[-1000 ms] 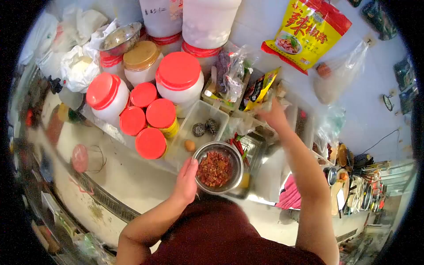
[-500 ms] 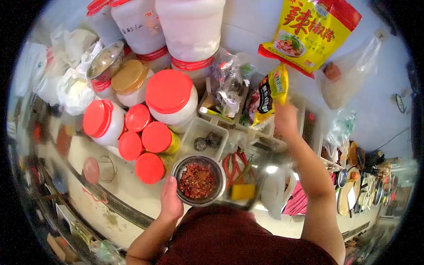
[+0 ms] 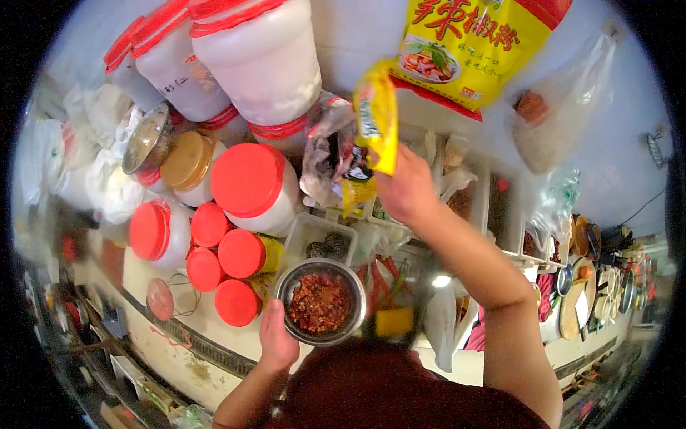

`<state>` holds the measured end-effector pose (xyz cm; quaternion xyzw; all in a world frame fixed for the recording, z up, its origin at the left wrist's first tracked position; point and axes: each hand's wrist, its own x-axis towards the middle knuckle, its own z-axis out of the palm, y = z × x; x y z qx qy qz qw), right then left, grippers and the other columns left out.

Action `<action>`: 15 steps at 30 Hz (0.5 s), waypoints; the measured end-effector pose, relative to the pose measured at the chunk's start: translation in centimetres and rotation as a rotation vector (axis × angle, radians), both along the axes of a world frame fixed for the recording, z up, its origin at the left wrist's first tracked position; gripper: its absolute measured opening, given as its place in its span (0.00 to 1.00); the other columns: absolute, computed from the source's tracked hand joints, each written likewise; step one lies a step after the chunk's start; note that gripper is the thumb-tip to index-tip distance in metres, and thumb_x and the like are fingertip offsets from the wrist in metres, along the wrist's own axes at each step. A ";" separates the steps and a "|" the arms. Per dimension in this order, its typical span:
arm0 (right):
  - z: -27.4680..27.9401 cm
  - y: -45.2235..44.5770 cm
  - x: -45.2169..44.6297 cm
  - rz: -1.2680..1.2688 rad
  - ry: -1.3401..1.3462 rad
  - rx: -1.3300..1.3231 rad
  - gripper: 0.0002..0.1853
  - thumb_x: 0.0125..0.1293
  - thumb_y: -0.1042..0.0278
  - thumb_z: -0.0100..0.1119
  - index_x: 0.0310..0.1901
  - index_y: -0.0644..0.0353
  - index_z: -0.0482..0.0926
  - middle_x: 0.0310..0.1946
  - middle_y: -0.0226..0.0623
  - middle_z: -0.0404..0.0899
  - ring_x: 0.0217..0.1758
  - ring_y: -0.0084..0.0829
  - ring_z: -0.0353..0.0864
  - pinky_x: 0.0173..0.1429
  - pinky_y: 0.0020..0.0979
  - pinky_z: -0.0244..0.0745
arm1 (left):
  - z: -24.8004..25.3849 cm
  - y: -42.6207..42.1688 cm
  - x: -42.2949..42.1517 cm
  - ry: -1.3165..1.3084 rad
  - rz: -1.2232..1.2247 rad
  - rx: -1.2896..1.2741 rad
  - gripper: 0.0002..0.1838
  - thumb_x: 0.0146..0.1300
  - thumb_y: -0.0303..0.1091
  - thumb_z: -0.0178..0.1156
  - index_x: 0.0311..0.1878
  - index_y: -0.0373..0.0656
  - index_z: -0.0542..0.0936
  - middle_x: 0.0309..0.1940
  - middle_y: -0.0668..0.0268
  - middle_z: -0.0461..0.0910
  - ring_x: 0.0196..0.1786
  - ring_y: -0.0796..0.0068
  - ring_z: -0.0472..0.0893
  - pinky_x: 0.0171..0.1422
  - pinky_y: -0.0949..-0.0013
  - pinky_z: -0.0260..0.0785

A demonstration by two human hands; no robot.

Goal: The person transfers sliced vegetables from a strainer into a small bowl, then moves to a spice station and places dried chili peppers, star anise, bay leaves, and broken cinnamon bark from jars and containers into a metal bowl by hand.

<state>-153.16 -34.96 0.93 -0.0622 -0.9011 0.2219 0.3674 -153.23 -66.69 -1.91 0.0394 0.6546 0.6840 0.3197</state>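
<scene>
My left hand [image 3: 277, 342] grips a steel bowl [image 3: 356, 303] low in the middle, thumb along its near left side. Chopped red chili [image 3: 319, 303] lies inside it, with a brownish powder patch on top. Up and to the right, my right hand [image 3: 409, 187] is closed on a yellow seasoning packet [image 3: 379, 118]. That packet is held above the storage bins, beside a crumpled clear plastic bag [image 3: 325, 154]. Part of the packet is blurred. Just beyond the bowl stands a translucent bin [image 3: 296, 247] with dark round items.
Red-lidded jars [image 3: 248, 180] crowd the left, with large white tubs [image 3: 257, 68] behind. A yellow chili powder bag [image 3: 464, 53] and a clear bag [image 3: 564, 107] hang on the wall. Fresh red chilies [image 3: 382, 275] lie right of the bowl. A round cutting board [image 3: 574, 304] is far right.
My right hand has lifted the yellow packet away from the bins, up and to the left. A brownish powder patch shows on the chili. My left hand still holds the bowl.
</scene>
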 end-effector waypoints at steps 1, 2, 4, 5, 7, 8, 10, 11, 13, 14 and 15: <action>0.0 0.1 -0.9 0.072 0.017 0.015 0.19 0.50 0.76 0.55 0.48 0.64 0.73 0.41 0.51 0.76 0.44 0.50 0.78 0.49 0.45 0.76 | -0.3 0.0 -0.1 -0.002 -0.005 -0.005 0.22 0.75 0.40 0.37 0.59 0.31 0.68 0.53 0.57 0.74 0.56 0.71 0.74 0.63 0.67 0.65; 0.3 0.1 -1.8 0.073 0.020 0.081 0.21 0.50 0.75 0.55 0.49 0.64 0.72 0.41 0.52 0.76 0.44 0.50 0.78 0.49 0.45 0.75 | -0.9 -0.1 -0.2 -0.048 0.026 0.033 0.22 0.75 0.39 0.36 0.60 0.32 0.68 0.54 0.57 0.74 0.56 0.69 0.74 0.63 0.64 0.67; 0.7 0.8 -3.2 0.076 -0.005 0.298 0.24 0.52 0.72 0.56 0.53 0.66 0.70 0.44 0.53 0.77 0.45 0.51 0.78 0.51 0.44 0.75 | -1.6 -0.3 0.0 -0.098 0.054 0.067 0.22 0.75 0.39 0.35 0.60 0.33 0.67 0.54 0.57 0.74 0.56 0.67 0.75 0.63 0.60 0.68; 0.5 0.7 -3.4 0.073 -0.007 0.295 0.24 0.52 0.72 0.56 0.53 0.66 0.70 0.44 0.53 0.77 0.45 0.51 0.78 0.51 0.44 0.75 | -1.8 -0.4 0.1 -0.156 0.085 0.109 0.22 0.75 0.40 0.35 0.61 0.33 0.67 0.54 0.57 0.74 0.56 0.66 0.76 0.63 0.59 0.68; 0.0 0.9 -3.6 0.075 -0.379 -0.030 0.24 0.56 0.68 0.58 0.54 0.67 0.69 0.45 0.52 0.77 0.48 0.51 0.77 0.54 0.43 0.74 | -1.8 0.1 0.2 -0.214 0.115 0.154 0.22 0.75 0.40 0.36 0.61 0.34 0.67 0.54 0.57 0.74 0.56 0.64 0.76 0.63 0.58 0.69; 0.6 0.9 -3.2 0.149 -0.495 -0.085 0.24 0.59 0.66 0.57 0.56 0.68 0.68 0.47 0.55 0.77 0.51 0.48 0.78 0.55 0.40 0.74 | -1.6 0.2 0.2 -0.240 0.141 0.149 0.21 0.75 0.39 0.36 0.60 0.33 0.67 0.54 0.57 0.74 0.56 0.67 0.75 0.63 0.61 0.67; 0.3 4.3 -2.1 0.394 -0.454 -0.245 0.25 0.59 0.66 0.57 0.57 0.68 0.69 0.48 0.55 0.77 0.51 0.47 0.78 0.55 0.39 0.74 | -1.6 0.1 0.4 -0.273 0.175 0.141 0.21 0.75 0.38 0.36 0.60 0.33 0.67 0.54 0.57 0.73 0.56 0.69 0.74 0.63 0.64 0.66; -0.2 7.0 -1.5 0.512 -0.447 -0.441 0.26 0.58 0.66 0.57 0.58 0.67 0.69 0.50 0.54 0.77 0.52 0.47 0.78 0.55 0.38 0.74 | -1.7 -0.1 0.3 -0.307 0.183 0.162 0.20 0.75 0.38 0.37 0.60 0.33 0.67 0.54 0.57 0.73 0.56 0.68 0.75 0.63 0.63 0.66; -1.6 12.5 -0.5 0.599 -0.476 -0.877 0.28 0.57 0.65 0.57 0.59 0.66 0.70 0.54 0.51 0.76 0.54 0.45 0.78 0.57 0.36 0.74 | -1.9 -0.3 0.1 -0.341 0.191 0.185 0.20 0.75 0.38 0.38 0.59 0.33 0.67 0.54 0.57 0.73 0.56 0.67 0.75 0.63 0.62 0.67; -1.7 14.0 -0.7 0.334 -0.718 -0.591 0.26 0.59 0.67 0.56 0.60 0.64 0.70 0.56 0.49 0.75 0.56 0.42 0.77 0.60 0.37 0.71 | -2.0 -0.2 0.1 -0.351 0.191 0.192 0.20 0.75 0.38 0.38 0.60 0.33 0.67 0.55 0.57 0.73 0.55 0.67 0.75 0.62 0.61 0.68; -2.1 14.7 -0.8 0.060 -0.931 -0.292 0.24 0.62 0.68 0.56 0.61 0.62 0.70 0.57 0.47 0.74 0.58 0.38 0.75 0.63 0.39 0.69 | -2.0 -0.2 0.1 -0.362 0.189 0.198 0.20 0.74 0.38 0.39 0.60 0.33 0.67 0.55 0.57 0.73 0.55 0.66 0.75 0.62 0.61 0.68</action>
